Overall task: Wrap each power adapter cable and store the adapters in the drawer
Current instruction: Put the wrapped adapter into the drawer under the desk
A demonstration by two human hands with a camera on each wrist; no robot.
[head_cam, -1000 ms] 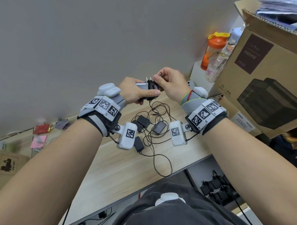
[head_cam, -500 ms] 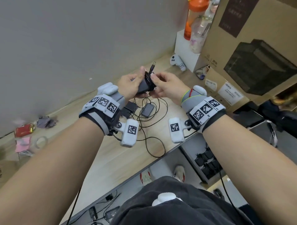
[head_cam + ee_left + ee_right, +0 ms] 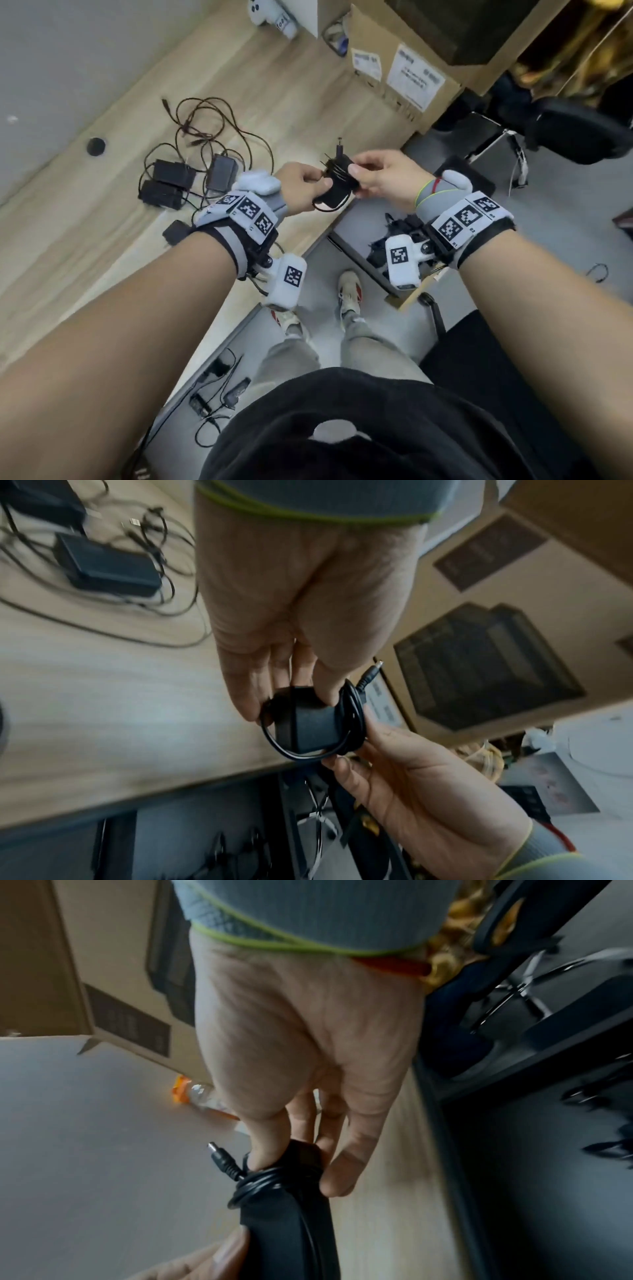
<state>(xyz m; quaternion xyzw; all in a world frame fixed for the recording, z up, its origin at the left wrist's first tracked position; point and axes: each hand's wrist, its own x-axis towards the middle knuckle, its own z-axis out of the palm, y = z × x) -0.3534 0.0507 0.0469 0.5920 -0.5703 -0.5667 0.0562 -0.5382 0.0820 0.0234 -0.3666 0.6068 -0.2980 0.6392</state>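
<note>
While both the left hand (image 3: 301, 186) and right hand (image 3: 383, 181) are pinching the wrapped adapter (image 3: 337, 183) just off the desk's (image 3: 102, 246) front edge above the open drawer (image 3: 346, 229), keeping the coils pressed is looking wise before lowering it in.

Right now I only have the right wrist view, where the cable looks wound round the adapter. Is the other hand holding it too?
Observer: Yes. The left hand has its grip on the lower end of the adapter, while the right hand pinches the wound end.
Reviewer: Are any adapters not yet wrapped?
Observer: Several unwrapped adapters lie on the desk among loose cables.
Reviewer: Is the drawer open?
Observer: Yes. The drawer stands open below the right wrist, with stored adapters already inside.
</note>
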